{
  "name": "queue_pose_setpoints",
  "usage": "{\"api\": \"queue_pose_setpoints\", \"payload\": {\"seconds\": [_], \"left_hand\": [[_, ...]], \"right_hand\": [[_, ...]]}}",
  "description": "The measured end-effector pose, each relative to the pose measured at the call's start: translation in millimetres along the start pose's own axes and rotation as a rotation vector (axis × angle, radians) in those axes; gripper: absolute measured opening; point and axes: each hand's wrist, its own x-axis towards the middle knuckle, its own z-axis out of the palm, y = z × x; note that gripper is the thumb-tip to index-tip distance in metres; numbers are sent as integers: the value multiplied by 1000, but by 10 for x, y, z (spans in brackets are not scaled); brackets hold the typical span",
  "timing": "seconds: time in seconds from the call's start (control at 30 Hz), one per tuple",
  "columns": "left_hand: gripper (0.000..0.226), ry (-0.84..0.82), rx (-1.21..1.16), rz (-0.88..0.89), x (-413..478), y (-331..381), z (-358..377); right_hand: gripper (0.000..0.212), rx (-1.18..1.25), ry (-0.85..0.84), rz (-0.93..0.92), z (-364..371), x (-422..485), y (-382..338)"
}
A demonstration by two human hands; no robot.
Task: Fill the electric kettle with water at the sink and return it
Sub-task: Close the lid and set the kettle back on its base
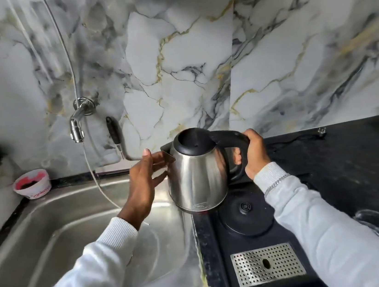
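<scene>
A wall of white marble-patterned panels (172,56) with grey and gold veins backs the whole scene. Below it, a black speckled stone countertop (345,166) runs to the right of a stainless steel sink basin (51,233), which fills the lower left. A chrome wall tap (77,124) juts out above the sink's far edge, with a thin hose hanging from it into the basin. A white and red plastic tub (32,184) stands at the sink's far left corner.

The rounded stainless steel electric kettle with a black lid (197,176) is held in the air over the sink's right rim, tilted slightly. The right hand (254,151) is closed around its black handle; the left hand (145,182) is open, fingers spread beside the spout. Just right of the sink lies the round black kettle base (246,217) on a black tray with a perforated metal grille (268,264). A clear glass bowl (378,224) sits further right.
</scene>
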Motion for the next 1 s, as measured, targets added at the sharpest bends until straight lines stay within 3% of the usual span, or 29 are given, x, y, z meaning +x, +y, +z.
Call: {"api": "queue_pose_setpoints", "payload": {"seconds": [0.47, 0.63, 0.87, 1.0], "left_hand": [[30, -61, -110, -161, -295, -454, 1015], [29, -39, -86, -196, -292, -462, 1175], [39, -28, -52, -223, -341, -529, 1160], [31, -100, 50, -197, -267, -463, 1039]], "right_hand": [[43, -1, 135, 59, -1249, 38, 205], [46, 12, 165, 69, -1447, 10, 248], [48, -29, 81, 80, -1485, -24, 310], [35, -86, 62, 46, -1424, 20, 149]]}}
